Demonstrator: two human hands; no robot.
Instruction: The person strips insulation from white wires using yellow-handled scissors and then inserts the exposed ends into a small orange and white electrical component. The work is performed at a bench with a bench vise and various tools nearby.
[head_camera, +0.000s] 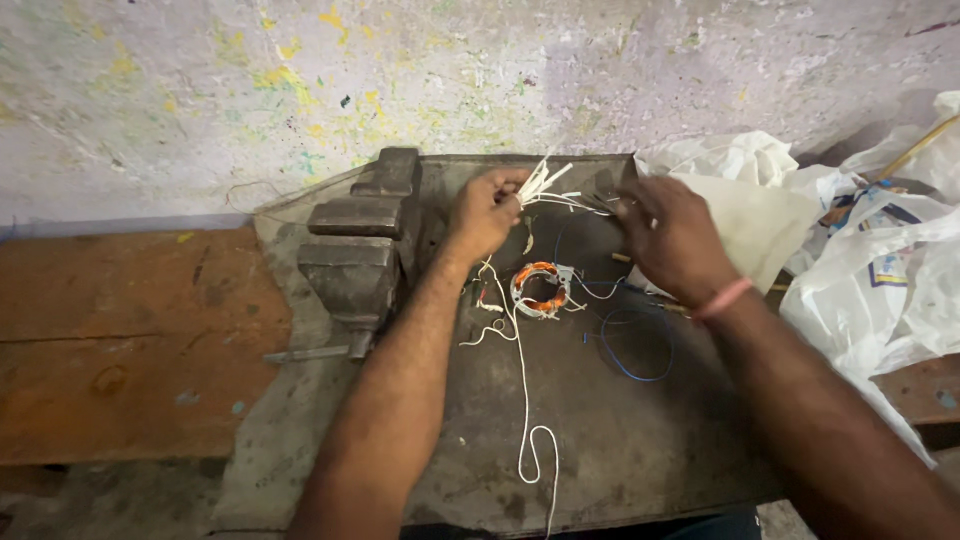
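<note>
Left of our grip stood a heavy bench vise (358, 250), close beside our left forearm and cramping any swing that way. Our left hand (484, 212) was pressed shut around a bundle of thin white sleeves (545, 183), their free ends fanning out just above the fist. We judged them light, springy and slippery, best pinched low, near the fist. Below that grip lay a small copper-wound coil (541, 290) with loose white cord (527, 400) trailing toward us; it looked delicate, its windings easily nicked. Our right hand (672, 240) hovered with fingers spread, touching the wire tips. Right of it, crumpled plastic bags (880, 270) crowded the bench edge; open plate (620, 440) lay nearer us.
</note>
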